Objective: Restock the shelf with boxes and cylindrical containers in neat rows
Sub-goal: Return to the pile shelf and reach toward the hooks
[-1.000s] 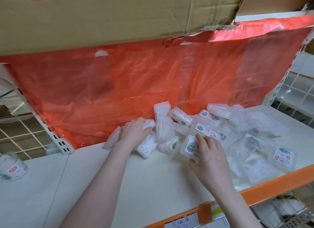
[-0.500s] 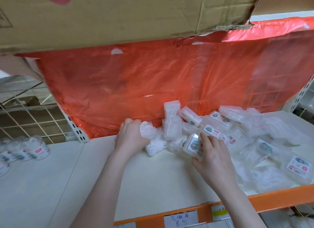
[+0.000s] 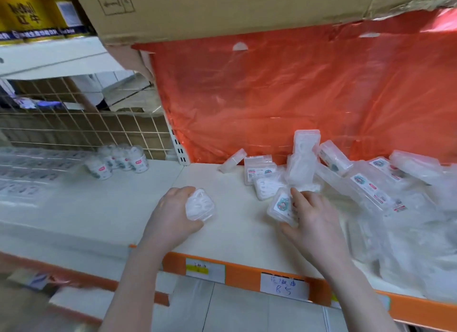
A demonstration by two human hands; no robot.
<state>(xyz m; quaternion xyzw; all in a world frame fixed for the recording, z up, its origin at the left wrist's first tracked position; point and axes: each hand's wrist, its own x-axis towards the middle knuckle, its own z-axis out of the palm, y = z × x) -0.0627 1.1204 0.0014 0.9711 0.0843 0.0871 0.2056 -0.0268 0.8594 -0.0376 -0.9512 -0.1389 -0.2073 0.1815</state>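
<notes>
Just left of the frame's center, the left hand (image 3: pixel 173 213) curls around a small clear box (image 3: pixel 200 204), held close to the white shelf (image 3: pixel 118 208); whether the box touches the shelf cannot be told. Right of center, the right hand (image 3: pixel 314 220) pinches a second clear box (image 3: pixel 282 207) with a colored label, tilted on edge, its lower corner hidden by the fingers. Behind and to the right lies a loose heap of boxes (image 3: pixel 366 183), some leaning on the red plastic sheet (image 3: pixel 296 97) at the back; the far-right ones blur into clear wrapping and cannot be counted. At middle left a cluster of small round tubs (image 3: pixel 121 161) stands before a wire grid (image 3: pixel 74 124), blurred. A cardboard carton (image 3: pixel 222 8) is cut off by the top edge. Handwritten price tags (image 3: pixel 284 286) sit on the orange shelf edge (image 3: pixel 242 272).
</notes>
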